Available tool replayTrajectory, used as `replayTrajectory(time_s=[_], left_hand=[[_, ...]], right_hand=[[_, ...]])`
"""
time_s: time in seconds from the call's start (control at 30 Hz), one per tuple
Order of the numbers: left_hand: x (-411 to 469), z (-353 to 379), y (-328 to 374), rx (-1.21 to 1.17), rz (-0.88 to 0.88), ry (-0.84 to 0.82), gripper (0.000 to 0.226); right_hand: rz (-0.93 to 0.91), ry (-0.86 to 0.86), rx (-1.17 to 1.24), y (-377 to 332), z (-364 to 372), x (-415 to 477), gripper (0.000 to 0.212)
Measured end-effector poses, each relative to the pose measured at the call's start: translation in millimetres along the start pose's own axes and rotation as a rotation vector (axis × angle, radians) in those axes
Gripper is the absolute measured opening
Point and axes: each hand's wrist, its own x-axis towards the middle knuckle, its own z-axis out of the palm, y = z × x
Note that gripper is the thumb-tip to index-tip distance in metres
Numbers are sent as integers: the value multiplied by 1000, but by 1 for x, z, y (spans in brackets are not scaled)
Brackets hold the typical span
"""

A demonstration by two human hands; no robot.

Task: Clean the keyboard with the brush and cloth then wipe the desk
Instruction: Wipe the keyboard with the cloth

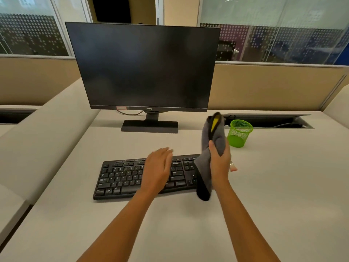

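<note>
Cloth (215, 140) pinched in my right grip (220, 165) above the keyboard's (120, 178) right end; left grip (157, 171) spread over its middle. Brush (233, 168) just right of it. Likely cloth step; next, wipe the keys.

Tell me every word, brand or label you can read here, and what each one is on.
"BenQ": on the bottom bezel of the monitor.
Sticker on the same bezel: too blurred to read.
Keyboard key legends: too small and blurred to read.
Cloth: no text visible.
</note>
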Motion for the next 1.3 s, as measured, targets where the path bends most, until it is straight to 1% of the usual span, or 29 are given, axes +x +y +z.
replayTrajectory(time_s=[0.03,0.07,0.13,0.2,0.23,0.27,0.33,0.4,0.43,0.53,0.57,0.63,0.67,0.7,0.77,0.8,0.83,0.87,0.93,1.03,1.1,1.17,1.23,1.27,1.3], left_hand=[[-4,4,-20,124,-31,18,53],[-10,6,-35,232,-64,13,59],[-25,14,-59,346,-124,-23,68],[-36,19,-75,430,-179,-39,67],[-40,20,-79,463,-184,-42,65],[-42,20,-81,482,-190,-41,62],[-44,20,-81,500,-203,-61,63],[-45,19,-80,510,-201,-67,65],[-46,19,-80,515,-192,-59,64],[-47,19,-79,531,-186,-62,62],[-47,19,-80,536,-185,-65,62],[-47,20,-80,544,-192,-71,61],[-47,21,-81,548,-192,-71,61],[-47,21,-81,552,-186,-68,60],[-47,22,-82,559,-183,-73,64],[-47,22,-81,559,-186,-78,66],[-47,22,-82,558,-187,-76,64],[-47,22,-82,556,-189,-71,60],[-47,22,-83,545,-193,-68,54],[-47,21,-83,538,-203,-72,60],[-47,20,-82,536,-209,-81,62],[-47,21,-83,536,-206,-73,63],[-47,23,-83,538,-203,-70,62],[-47,23,-84,538,-202,-69,61],[-47,24,-84,539,-201,-68,59]], right_hand=[[-125,0,-154,4,-3,4,47],[-184,-65,-296,9,-3,4,45],[-159,-192,-566,30,8,2,47],[-141,-296,-905,53,25,-10,50],[-207,-370,-1027,58,34,-18,51],[-295,-467,-1081,62,41,-27,53],[-416,-660,-1052,64,48,-38,55],[-443,-739,-1046,63,44,-29,53],[-419,-694,-1044,63,42,-20,51],[-239,-437,-1080,63,41,4,50],[-201,-386,-1111,64,46,5,49],[-181,-360,-1113,66,65,0,48],[-194,-391,-1094,67,75,-6,48],[-236,-461,-1070,67,85,-14,50],[-349,-668,-1021,65,101,-29,51],[-384,-738,-998,64,106,-33,50],[-398,-761,-985,63,107,-32,49],[-397,-740,-980,63,106,-27,48],[-368,-622,-1002,63,94,-9,44],[-231,-378,-1085,66,57,28,35],[-160,-247,-1138,70,29,42,37],[-101,-179,-1139,74,14,39,43],[-89,-127,-1125,74,15,18,48],[-107,-130,-1124,73,19,3,50],[-141,-180,-1124,70,27,-13,52]])
